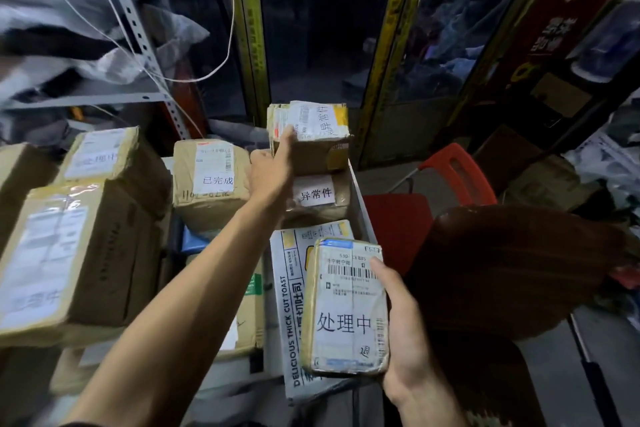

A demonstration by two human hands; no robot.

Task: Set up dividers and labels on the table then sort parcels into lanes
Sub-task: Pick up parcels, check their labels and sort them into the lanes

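My left hand (273, 166) reaches far forward and grips a small brown parcel (311, 135) with a white label, held atop a stack at the table's far right. Under it lies another brown parcel (320, 196) with a handwritten label. My right hand (401, 333) holds a small taped parcel (346, 305) marked with large handwritten characters, near me over a white toast carton (287, 305). A labelled brown box (209, 180) stands at the middle back. Two larger labelled boxes sit left, one near (79, 253) and one far (104, 152).
A red plastic chair (408, 215) stands right of the table, with a dark brown rounded seat back (512, 270) nearer me. A metal shelf upright (138, 31) and loose white cords rise at the back left. Dark glass panels with yellow frames fill the background.
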